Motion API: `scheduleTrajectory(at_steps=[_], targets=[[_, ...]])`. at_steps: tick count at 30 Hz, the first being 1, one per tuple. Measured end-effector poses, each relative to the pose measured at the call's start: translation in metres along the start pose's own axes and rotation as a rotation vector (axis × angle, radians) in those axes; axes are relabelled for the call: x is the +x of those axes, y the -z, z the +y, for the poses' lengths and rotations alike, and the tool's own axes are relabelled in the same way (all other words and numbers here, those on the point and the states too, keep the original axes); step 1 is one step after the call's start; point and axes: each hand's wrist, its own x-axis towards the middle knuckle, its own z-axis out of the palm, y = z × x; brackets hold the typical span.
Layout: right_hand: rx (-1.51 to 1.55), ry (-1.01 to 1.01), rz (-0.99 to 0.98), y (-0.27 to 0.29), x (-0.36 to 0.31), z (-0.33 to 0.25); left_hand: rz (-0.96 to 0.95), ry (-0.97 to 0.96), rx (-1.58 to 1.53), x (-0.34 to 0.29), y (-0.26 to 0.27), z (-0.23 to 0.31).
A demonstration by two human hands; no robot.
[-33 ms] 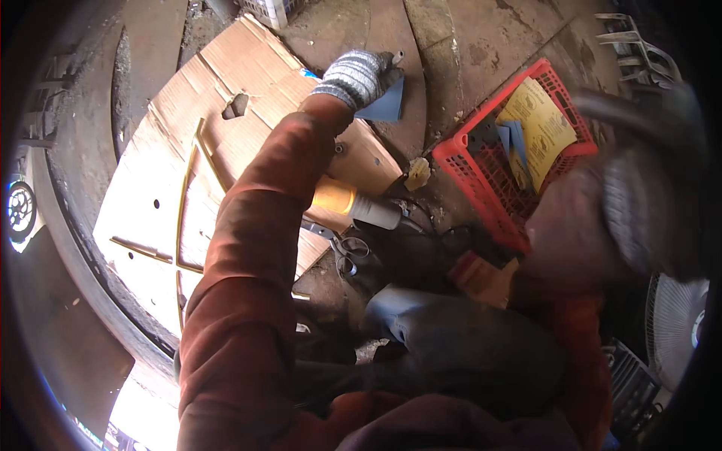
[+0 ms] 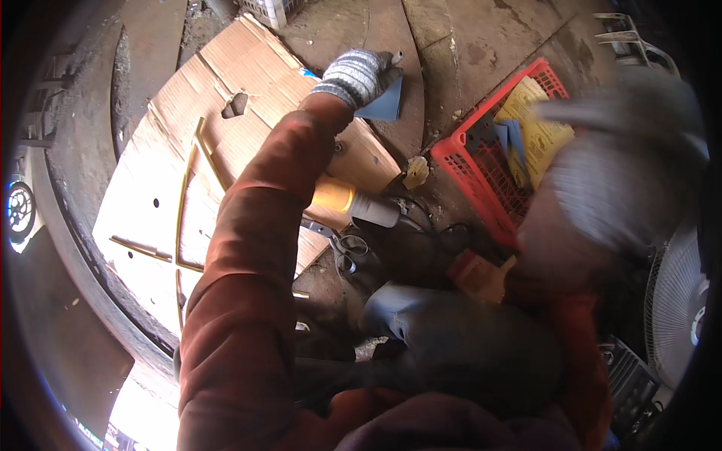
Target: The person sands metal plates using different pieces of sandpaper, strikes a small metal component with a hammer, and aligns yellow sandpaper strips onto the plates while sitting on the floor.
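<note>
The left hand (image 2: pixel 355 77), in a striped grey knitted glove, is reached out to the far edge of a cardboard sheet (image 2: pixel 259 68), its fingers curled closed around a small metal tube (image 2: pixel 398 57); the tube's end projects beyond the glove on the right. A blue sheet (image 2: pixel 388 103) lies just beside and partly beneath that hand. The right hand (image 2: pixel 609 192), also in a grey glove, is heavily blurred near the right side of a red crate (image 2: pixel 470 180); whether its fingers are spread or grip anything cannot be determined. The crate stands on the floor (image 2: pixel 489 45) and contains yellow sheets (image 2: pixel 543 143) and folded blue sheets (image 2: pixel 516 140). An orange-and-grey cylindrical tool (image 2: pixel 335 194) lies at the cardboard's near right edge, to the right of the left sleeve. Narrow strips (image 2: pixel 141 249) lie crossed on the cardboard, left of that sleeve. A round fan (image 2: pixel 681 293) is at far right.
</note>
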Motion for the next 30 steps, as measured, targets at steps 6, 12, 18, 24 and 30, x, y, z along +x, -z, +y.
scheduleTrajectory(at_steps=[6, 12, 18, 24, 30], targets=[[0.13, -0.514, 0.202, -0.032, -0.024, 0.046, 0.016, -0.004, 0.017, 0.004, 0.021, -0.007], [-0.407, -0.738, -0.096, -0.019, -0.081, 0.114, -0.078, -0.051, -0.043, 0.005, 0.024, -0.007], [-1.172, -0.65, -0.664, -0.016, -0.059, 0.063, -0.047, -0.101, -0.031, 0.008, 0.022, 0.013], [-1.051, 0.088, -0.016, -0.05, 0.05, 0.036, -0.201, -0.006, 0.133, 0.017, 0.014, -0.005], [-1.161, -0.008, -0.343, -0.044, 0.064, 0.073, -0.202, 0.093, -0.274, 0.0, 0.026, 0.004]])
